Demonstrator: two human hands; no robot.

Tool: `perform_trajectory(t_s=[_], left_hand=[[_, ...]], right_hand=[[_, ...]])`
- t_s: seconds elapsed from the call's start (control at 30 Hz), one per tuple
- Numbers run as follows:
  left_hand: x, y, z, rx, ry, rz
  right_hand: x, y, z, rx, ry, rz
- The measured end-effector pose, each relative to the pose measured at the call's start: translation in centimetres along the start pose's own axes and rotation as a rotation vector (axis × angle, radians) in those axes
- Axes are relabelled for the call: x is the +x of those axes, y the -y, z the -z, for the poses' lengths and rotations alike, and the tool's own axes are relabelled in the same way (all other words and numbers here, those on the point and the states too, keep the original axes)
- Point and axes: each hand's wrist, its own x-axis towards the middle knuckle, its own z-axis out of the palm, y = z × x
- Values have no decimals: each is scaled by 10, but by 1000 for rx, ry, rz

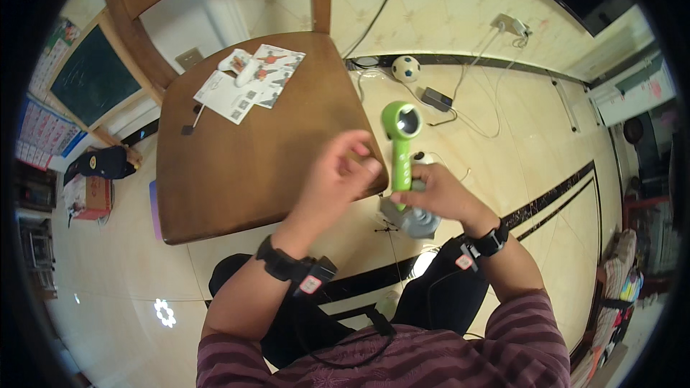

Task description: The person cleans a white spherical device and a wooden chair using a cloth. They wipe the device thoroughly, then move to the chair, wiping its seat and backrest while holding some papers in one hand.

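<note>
My right hand (444, 194) grips the lower handle of a green handheld device (401, 164). The device stands roughly upright, with a row of pale buttons and a round, dark, shiny face at its top. Left of it, my left hand (345, 172) hovers over the front right corner of a wooden chair seat (242, 172). Its fingers are curled, the thumb is apart from them, and no object shows in it; it is somewhat blurred. Printed leaflets (226, 97) lie on the seat with a white object (246, 73) on top.
A small dark square piece (187, 130) lies on the seat's left side. Beyond the chair are a toy football (406, 69), a black power adapter (437, 99) and cables on the tiled floor. A grey crumpled item (423, 223) sits below my right hand.
</note>
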Motion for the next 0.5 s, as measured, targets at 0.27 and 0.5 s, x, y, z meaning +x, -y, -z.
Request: perform_trajectory(t_s=[0.27,0.5], left_hand=[[10,-20,42,-62,-362,-100],[-3,-12,55,36,-341,-109]], right_hand=[[10,-157,58,-555,254,-484],[57,-307,-38,-877,403,-910]])
